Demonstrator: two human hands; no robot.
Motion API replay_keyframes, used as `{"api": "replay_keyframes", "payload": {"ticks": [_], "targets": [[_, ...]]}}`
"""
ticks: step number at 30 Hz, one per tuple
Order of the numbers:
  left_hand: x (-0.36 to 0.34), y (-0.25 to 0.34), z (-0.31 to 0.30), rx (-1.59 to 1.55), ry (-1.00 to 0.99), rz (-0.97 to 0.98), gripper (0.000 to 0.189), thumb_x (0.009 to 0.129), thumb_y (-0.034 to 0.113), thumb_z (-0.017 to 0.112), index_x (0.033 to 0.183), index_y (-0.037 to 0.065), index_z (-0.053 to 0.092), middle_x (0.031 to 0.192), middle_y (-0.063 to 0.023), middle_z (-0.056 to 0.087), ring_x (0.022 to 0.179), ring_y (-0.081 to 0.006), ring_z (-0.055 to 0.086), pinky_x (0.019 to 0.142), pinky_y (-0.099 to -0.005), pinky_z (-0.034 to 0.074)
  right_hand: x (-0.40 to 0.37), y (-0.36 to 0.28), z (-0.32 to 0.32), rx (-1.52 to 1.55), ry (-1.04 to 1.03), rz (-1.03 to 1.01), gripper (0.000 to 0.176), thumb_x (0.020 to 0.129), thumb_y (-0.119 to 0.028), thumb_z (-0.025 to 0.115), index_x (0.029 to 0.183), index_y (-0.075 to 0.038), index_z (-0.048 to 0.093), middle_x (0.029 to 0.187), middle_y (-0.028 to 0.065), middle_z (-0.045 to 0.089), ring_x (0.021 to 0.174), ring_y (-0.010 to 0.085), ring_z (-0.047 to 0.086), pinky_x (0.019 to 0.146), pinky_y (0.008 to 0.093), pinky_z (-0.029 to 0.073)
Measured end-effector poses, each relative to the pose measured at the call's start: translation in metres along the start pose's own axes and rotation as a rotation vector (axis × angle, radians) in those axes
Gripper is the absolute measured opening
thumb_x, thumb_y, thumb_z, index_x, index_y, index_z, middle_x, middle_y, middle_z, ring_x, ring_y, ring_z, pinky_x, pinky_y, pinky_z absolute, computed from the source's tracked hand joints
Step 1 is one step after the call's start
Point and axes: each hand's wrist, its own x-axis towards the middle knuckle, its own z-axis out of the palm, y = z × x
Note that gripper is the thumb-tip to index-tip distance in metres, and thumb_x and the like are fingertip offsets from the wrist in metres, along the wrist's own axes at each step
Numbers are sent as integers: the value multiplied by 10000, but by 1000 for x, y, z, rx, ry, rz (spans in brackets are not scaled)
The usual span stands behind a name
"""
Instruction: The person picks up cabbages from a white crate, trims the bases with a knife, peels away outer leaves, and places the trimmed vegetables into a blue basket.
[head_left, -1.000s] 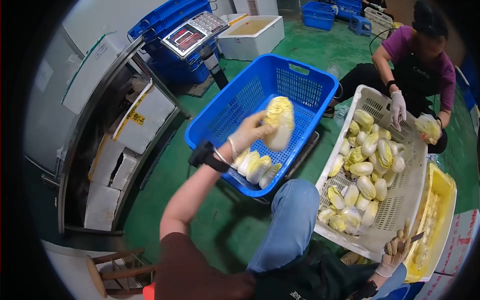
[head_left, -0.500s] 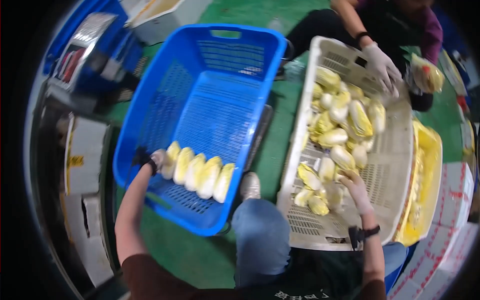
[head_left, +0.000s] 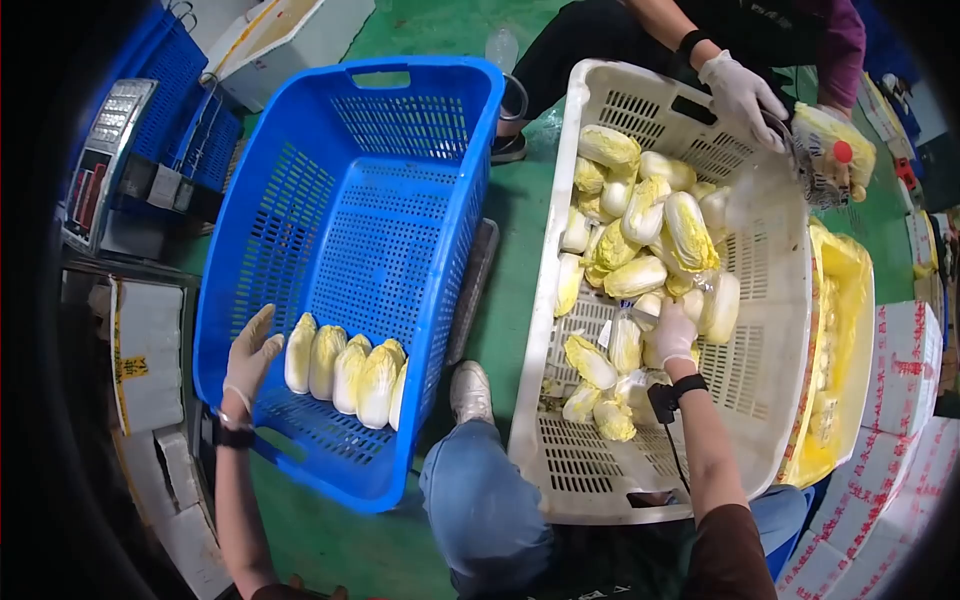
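Thin, pale gloves (head_left: 240,378) cover the left hand (head_left: 252,352) and the right hand (head_left: 676,335). Black bands circle both wrists; the right band (head_left: 688,386) carries a small black box (head_left: 662,403) with a thin dark cable (head_left: 678,455). Dark brown short sleeves (head_left: 735,555) show at the bottom of the frame, beside a blackish garment front (head_left: 625,560) with white marks, faded blue jeans (head_left: 485,500) and a whitish laced shoe (head_left: 470,392).

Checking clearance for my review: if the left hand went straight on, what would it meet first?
The left hand would probably meet the blue basket's slotted left wall, passing the cabbage row on its right; its height is unclear.
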Motion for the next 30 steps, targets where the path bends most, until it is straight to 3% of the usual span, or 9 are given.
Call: {"api": "replay_keyframes", "payload": {"ticks": [5,9,14,16,19,21,24,27,30], "targets": [[-98,165,51,-498,-100,168,506,891,207,587,1324,-36,487,1219,-148,598,1064,-219,609,909,-322,482,-68,-8,-66,332,81,27,731,615,-300,812,1203,-37,466,1102,180,555,946,337,626,767,428,520],[-175,243,94,-852,-533,229,602,919,311,553,1384,-38,395,1225,-198,581,1068,-260,612,906,-369,495,-130,-1,-128,824,276,-163,740,573,-332,844,1158,-29,508,1099,170,570,985,312,594,843,393,489],[-246,264,192,-1139,-966,-11,771,934,435,519,1451,-53,219,1325,-249,485,1217,-337,506,1008,-463,416,-227,18,-225,1216,414,-399,792,576,-292,863,1230,-28,503,1142,127,577,1046,257,567,868,361,471],[-255,256,232,-1641,-1403,-606,748,939,464,505,1457,-4,238,1382,-241,425,1270,-367,449,1055,-506,363,-266,34,-254,1225,248,-625,815,596,-265,862,1282,-32,489,1186,107,570,1110,244,540,908,353,449],[-272,280,253,-1806,-1457,-502,719,926,497,508,1450,60,279,1401,-220,410,1282,-387,431,1063,-552,344,-317,62,-282,1048,129,-854,792,619,-246,846,1294,-38,488,1203,101,558,1138,250,521,950,344,420],[-276,269,276,-1806,-1322,-606,655,924,478,522,1428,109,324,1396,-202,422,1282,-394,428,1042,-604,346,-351,74,-269,1093,140,-750,616,720,-175,762,1265,-31,514,1219,116,547,1156,234,506,966,337,402],[-283,266,295,-1734,-1036,-308,691,867,397,636,1417,107,332,1399,-167,432,1286,-409,416,1038,-614,353,-376,89,-227,1272,455,-136,333,861,-30,529,1191,-2,566,1176,144,565,1093,212,529,948,318,408],[-293,271,306,-1792,-906,-230,725,842,362,675,1423,111,321,1388,-147,451,1290,-405,411,1054,-598,349,-386,102,-179,1533,424,46,351,858,-7,517,1206,-8,560,1097,121,610,985,201,576,907,311,437],[-302,280,309,-1860,-975,-380,779,757,393,747,1386,110,385,1366,-145,476,1304,-394,392,1077,-573,332,-407,86,-182,1338,522,9,362,916,-45,474,1268,-44,554,1015,138,649,879,223,625,824,317,480]]}}
